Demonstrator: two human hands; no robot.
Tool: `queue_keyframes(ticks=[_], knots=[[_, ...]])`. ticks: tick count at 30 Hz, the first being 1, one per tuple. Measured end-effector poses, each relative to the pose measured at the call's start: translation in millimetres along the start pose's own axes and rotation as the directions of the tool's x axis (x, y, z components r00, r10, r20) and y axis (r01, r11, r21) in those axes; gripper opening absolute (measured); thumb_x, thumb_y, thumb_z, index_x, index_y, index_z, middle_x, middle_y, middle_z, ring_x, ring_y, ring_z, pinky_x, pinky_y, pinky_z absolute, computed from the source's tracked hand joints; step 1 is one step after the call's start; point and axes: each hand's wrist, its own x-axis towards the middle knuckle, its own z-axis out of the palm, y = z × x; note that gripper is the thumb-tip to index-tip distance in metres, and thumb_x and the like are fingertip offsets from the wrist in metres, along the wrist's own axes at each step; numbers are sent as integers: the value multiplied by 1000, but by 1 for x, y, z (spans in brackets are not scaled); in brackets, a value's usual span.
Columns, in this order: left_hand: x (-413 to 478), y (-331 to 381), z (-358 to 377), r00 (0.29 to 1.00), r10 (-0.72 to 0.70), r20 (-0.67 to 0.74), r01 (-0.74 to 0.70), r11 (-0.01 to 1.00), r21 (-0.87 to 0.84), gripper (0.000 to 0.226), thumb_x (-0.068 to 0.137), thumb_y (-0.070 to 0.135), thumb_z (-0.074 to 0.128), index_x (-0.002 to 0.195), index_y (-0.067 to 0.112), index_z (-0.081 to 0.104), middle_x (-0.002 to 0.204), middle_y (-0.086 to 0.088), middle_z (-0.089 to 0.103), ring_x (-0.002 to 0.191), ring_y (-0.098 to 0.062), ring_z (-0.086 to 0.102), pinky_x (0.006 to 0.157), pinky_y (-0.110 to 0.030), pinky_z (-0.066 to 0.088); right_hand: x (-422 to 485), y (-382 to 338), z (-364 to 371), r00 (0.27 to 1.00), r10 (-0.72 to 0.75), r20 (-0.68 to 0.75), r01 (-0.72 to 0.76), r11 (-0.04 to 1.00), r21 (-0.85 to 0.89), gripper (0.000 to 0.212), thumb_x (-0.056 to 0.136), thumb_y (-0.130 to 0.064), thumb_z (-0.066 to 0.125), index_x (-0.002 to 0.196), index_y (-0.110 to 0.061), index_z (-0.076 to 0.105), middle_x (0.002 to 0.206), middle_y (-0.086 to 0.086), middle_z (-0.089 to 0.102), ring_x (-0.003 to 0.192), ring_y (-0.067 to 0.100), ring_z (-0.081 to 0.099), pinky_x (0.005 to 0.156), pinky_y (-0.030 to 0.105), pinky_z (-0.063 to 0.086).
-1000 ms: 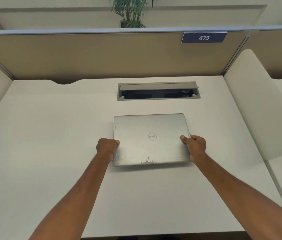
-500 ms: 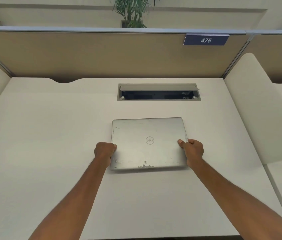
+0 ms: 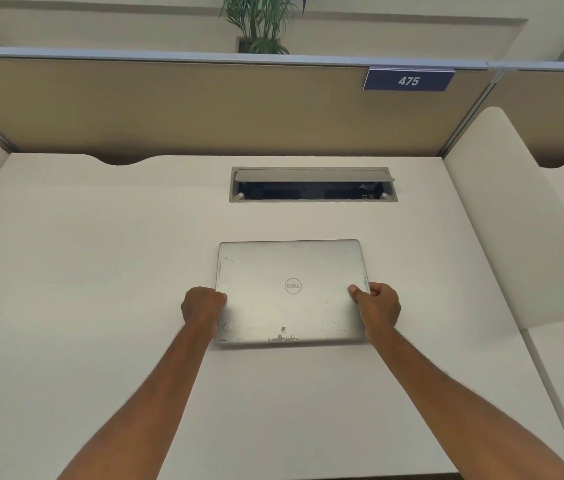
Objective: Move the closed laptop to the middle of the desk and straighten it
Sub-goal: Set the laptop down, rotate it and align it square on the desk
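Silver and scuffed, the closed laptop lies flat on the pale counter, roughly midway across it and just this side of the open cable hatch. Its long axis runs left to right, close to parallel with the hatch and the beige partition, so to my eye it is nearly square already. The left hand is curled around the left short edge and the right hand around the right one, thumb pressed on the lid, so both are clamped on the laptop with its width between them. Both sit at the near half of the machine, about level with each other, neither arm clearly closer. Any last straightening would be a small twist between the two hands, I think. Whether the near edge is touching the counter or raised a little I cannot tell.
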Motion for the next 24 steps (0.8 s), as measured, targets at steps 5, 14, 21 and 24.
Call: queue_keyframes(ticks=[5,14,21,24], knots=[[-1,-7,5,995,25,-101,-22,999,25,14,87,0,67,82,13,63,78,-8,57,75,-29,50,71,-29,44,-2,0,1,1000,-26,-9,26,1000,-7,36,87,-27,88,113,-8,73,116,9,73,105,28,70,88,35,53],[-1,-12,7,997,39,-73,-37,999,30,16,85,2,67,76,12,58,75,-11,53,63,-29,46,60,-27,38,3,-4,-1,999,-54,2,54,997,-54,39,88,-29,86,120,-9,73,124,9,70,112,27,68,94,37,55],[-3,8,19,958,269,-99,-236,935,263,60,97,31,72,149,7,55,150,-19,53,145,-42,47,110,-50,49,-34,-7,-6,948,-305,86,306,807,-506,69,87,-34,83,148,-15,57,149,11,50,138,34,48,111,46,42],[-9,28,34,892,452,3,-417,820,393,65,99,34,72,154,8,53,158,-17,49,156,-37,36,119,-50,43,-74,4,-2,971,-168,168,200,960,-196,60,86,-27,87,139,-16,59,135,6,58,120,25,60,100,37,50]])
